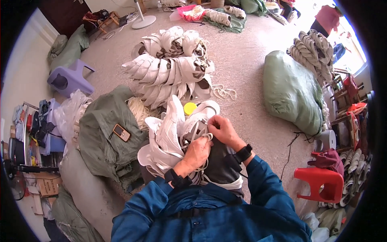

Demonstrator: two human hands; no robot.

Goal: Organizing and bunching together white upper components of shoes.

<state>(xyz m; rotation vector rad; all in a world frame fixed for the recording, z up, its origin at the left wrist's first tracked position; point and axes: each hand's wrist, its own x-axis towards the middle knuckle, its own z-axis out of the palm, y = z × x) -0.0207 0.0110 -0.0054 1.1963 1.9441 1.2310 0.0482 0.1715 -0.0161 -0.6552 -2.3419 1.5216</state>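
The left hand [196, 153] pinches a white lace [209, 136]; the right hand's [224, 131] fingers close together just beside it, though whether on lace cannot be told. White shoe uppers [171, 129] bunch on the person's lap. Beyond, a stack of uppers [169, 70] stands on the pale floor [242, 56]. Near the floor's left edge is a purple stool [76, 78]; toward its right, a bulging green sack [288, 90] and red stool [308, 176].
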